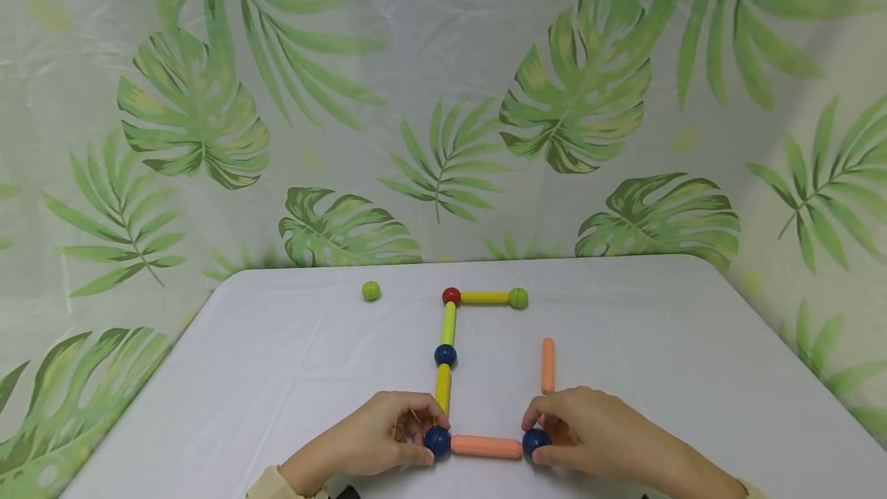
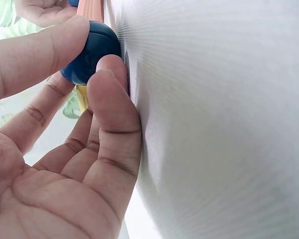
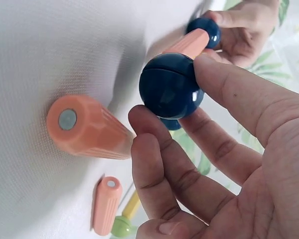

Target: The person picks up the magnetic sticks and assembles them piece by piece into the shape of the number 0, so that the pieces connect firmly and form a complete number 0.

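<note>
- A table with rounded far corners has a white, finely woven covering, faintly creased.
- Behind its far edge hangs a pale, slightly shiny curtain, printed with green palm and split leaves.
- At the near side, a person's left hand pinches a glossy blue ball between thumb and forefinger, the other fingers loosely bent.
- To its right, the right hand pinches a second blue ball, thumb and fingertips against its smooth, grooved surface.
- A coral rod, straight and ridged, lies between these two balls.
- From the left ball a yellow rod runs to the far side, reaching a third blue ball; then come a lime rod and a red ball.
- There the chain turns right, through another yellow rod to a green ball.
- A separate green ball sits far left of the red one.
- Right of the chain lies a loose coral rod; a further coral rod, with a flat grey disc in its end, rests beside the right hand's fingers.
</note>
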`<action>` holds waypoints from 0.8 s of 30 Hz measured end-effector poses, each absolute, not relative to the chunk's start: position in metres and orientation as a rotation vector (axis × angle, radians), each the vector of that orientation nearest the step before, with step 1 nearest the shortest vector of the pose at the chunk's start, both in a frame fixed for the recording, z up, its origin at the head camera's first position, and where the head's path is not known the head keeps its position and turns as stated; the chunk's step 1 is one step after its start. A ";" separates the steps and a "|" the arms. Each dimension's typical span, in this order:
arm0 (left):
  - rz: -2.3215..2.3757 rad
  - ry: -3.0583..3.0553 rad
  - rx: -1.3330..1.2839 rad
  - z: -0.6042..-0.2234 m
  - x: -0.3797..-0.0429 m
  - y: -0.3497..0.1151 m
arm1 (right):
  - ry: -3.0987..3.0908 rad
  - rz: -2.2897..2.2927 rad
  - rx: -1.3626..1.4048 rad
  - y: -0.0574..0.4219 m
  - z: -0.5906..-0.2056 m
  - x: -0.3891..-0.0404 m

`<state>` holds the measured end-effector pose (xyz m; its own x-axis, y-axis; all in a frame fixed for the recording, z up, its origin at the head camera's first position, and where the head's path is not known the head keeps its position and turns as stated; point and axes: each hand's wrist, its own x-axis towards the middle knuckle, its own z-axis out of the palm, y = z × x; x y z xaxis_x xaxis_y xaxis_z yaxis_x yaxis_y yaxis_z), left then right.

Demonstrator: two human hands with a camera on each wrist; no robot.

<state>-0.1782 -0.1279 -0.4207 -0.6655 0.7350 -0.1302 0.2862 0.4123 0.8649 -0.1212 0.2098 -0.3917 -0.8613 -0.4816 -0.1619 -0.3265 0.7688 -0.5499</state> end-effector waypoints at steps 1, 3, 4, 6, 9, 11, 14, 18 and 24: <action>1.190 2.174 0.864 -0.421 -0.178 -0.128 | 2.671 -0.745 -0.628 0.210 -0.392 -0.121; 1.189 2.175 0.863 -0.421 -0.178 -0.128 | 2.671 -0.737 -0.626 0.209 -0.393 -0.121; 1.190 2.175 0.864 -0.421 -0.178 -0.128 | 2.670 -0.736 -0.625 0.209 -0.393 -0.121; 1.190 2.175 0.863 -0.421 -0.178 -0.128 | 2.672 -0.737 -0.632 0.209 -0.394 -0.121; 1.192 2.175 0.862 -0.421 -0.178 -0.128 | 2.672 -0.744 -0.640 0.209 -0.395 -0.120; 1.194 2.174 0.859 -0.422 -0.178 -0.128 | 2.672 -0.748 -0.649 0.209 -0.396 -0.120; 1.195 2.173 0.857 -0.422 -0.179 -0.128 | 2.666 -0.754 -0.647 0.209 -0.396 -0.121; 1.194 2.171 0.863 -0.421 -0.179 -0.127 | 2.658 -0.759 -0.635 0.210 -0.396 -0.122; 1.193 2.165 0.866 -0.420 -0.179 -0.127 | 2.654 -0.760 -0.630 0.212 -0.396 -0.124</action>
